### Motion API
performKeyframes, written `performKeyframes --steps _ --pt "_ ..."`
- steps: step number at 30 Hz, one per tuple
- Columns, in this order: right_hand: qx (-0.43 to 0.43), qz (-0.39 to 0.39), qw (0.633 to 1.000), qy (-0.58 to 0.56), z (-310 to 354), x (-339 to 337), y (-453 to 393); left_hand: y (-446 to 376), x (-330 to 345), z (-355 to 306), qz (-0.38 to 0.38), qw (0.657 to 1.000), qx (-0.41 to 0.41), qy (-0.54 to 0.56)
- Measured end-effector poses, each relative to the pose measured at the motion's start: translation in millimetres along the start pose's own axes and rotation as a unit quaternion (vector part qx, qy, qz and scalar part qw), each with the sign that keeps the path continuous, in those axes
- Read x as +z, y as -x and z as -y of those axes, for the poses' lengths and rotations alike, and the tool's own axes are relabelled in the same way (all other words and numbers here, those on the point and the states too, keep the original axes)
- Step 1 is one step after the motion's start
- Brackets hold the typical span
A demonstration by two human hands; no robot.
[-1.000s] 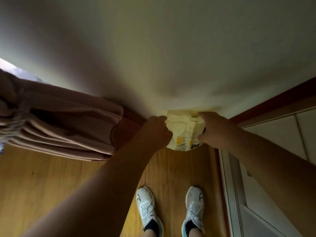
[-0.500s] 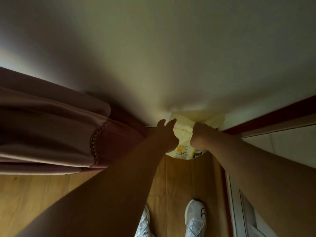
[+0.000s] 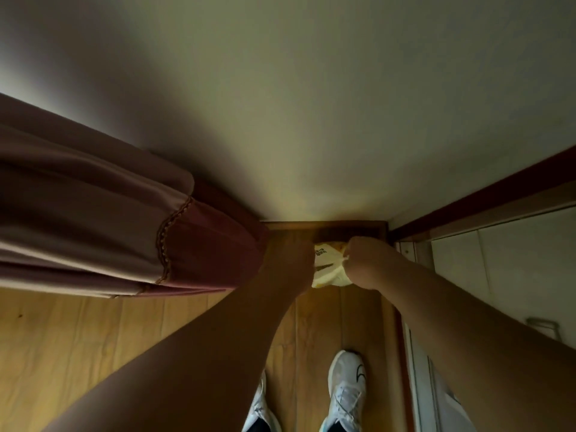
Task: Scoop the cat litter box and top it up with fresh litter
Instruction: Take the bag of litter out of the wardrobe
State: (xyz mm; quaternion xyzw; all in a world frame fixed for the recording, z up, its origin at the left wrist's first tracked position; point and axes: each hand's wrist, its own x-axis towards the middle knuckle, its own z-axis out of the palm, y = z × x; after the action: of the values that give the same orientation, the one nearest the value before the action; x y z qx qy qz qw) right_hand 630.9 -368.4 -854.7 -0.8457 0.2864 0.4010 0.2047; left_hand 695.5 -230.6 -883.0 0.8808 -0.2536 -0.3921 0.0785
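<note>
A pale wall (image 3: 311,104) fills the upper part of the view and meets a wooden floor (image 3: 78,344) at a dark red-brown skirting board (image 3: 324,226). The floor planks run from the person toward the wall. On the left a heavy pink curtain (image 3: 93,219) with a stitched trim hangs down to the floor and covers the left part of the skirting. On the right a dark red door frame (image 3: 486,194) runs along a white tiled area (image 3: 514,269), and a white sliding panel (image 3: 436,385) stands at the right edge of the floor.

The litter bag (image 3: 327,269), pale yellow with dark print, is held low in the corner, just in front of the skirting and above the floor. Only a crumpled part shows between the hands, so its long axis and its direction cannot be told.

Both bare forearms reach forward. The left hand (image 3: 288,266) covers the left side of the bag; its fingers appear closed on it, but shadow hides the grip. The right hand (image 3: 366,263) is a fist that pinches the gathered plastic on the right side. The two hands are close together, with the bag between them.

Two white shoes (image 3: 347,397) stand on the planks below.
</note>
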Motion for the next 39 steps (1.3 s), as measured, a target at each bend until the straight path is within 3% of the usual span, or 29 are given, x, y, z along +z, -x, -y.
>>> performKeyframes --steps 6,12,15,20,25,31,34,39 --pt "-0.004 0.011 1.0 -0.004 -2 -5 39 58 11 -4 0.079 0.993 0.037 0.084" --pt "-0.052 -0.083 0.995 -0.036 2 -62 108 119 -30 -27 -0.095 0.989 0.021 0.109" --pt "-0.062 -0.095 0.993 -0.04 3 -96 169 164 -74 -54 -0.172 0.965 0.003 0.2" --pt "-0.076 -0.125 0.986 -0.076 8 -169 304 262 -162 -90 -0.181 0.952 0.087 0.23" --pt "-0.112 -0.207 0.962 -0.141 19 -246 443 355 -266 -134 -0.285 0.915 0.153 0.241" --pt "-0.159 -0.297 0.936 -0.103 31 -333 571 449 -374 -194 -0.366 0.861 0.219 0.276" --pt "-0.187 -0.365 0.909 -0.08 33 -363 620 483 -409 -218 -0.383 0.827 0.208 0.355" --pt "-0.184 -0.449 0.871 -0.075 45 -394 672 520 -453 -239 -0.377 0.765 0.269 0.448"
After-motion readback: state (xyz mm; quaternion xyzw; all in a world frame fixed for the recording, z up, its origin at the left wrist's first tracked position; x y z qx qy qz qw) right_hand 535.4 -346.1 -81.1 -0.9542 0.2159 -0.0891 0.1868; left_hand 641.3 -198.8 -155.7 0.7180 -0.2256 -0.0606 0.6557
